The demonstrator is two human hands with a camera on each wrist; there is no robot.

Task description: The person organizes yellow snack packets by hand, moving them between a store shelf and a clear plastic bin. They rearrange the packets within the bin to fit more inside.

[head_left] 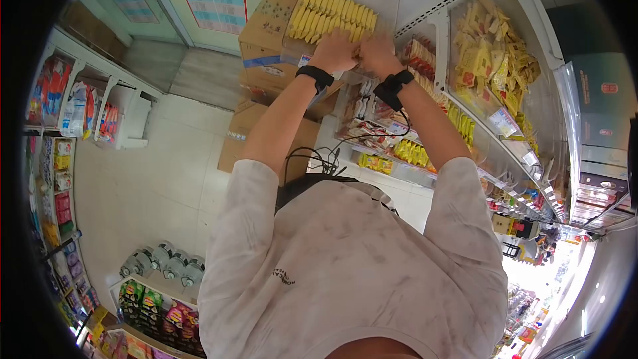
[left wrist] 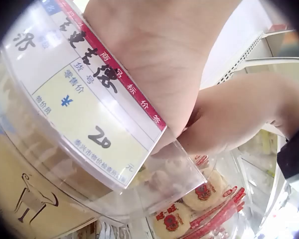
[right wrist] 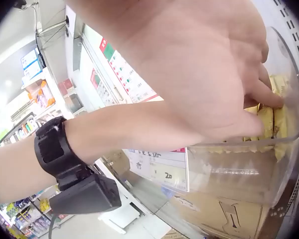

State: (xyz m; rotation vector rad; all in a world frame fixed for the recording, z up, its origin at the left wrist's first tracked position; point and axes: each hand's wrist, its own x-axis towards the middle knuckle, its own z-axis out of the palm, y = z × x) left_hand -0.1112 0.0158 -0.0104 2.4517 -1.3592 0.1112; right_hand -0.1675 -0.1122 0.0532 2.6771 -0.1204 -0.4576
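Note:
Rows of yellow-wrapped snack packets (head_left: 332, 14) stand in a clear plastic bin (head_left: 392, 10) on the shelf. Both hands reach over its front part, side by side and close together. My left hand (head_left: 334, 52) is bent down at the packets' near left, its fingertips hidden in the left wrist view behind a price label (left wrist: 94, 109) marked 20. At the bin's near right corner is my right hand (head_left: 379, 53). In the right wrist view its thumb and fingers (right wrist: 269, 94) pinch at a yellow packet (right wrist: 266, 122) inside the clear wall.
Cardboard boxes (head_left: 269, 33) are stacked left of the bin. To the right, another clear bin (head_left: 455, 46) holds loose yellow packets, with lower bins of red and yellow snacks beneath. A black cable (head_left: 372, 134) hangs from the right wrist. Shelves of goods (head_left: 63, 159) line the far left.

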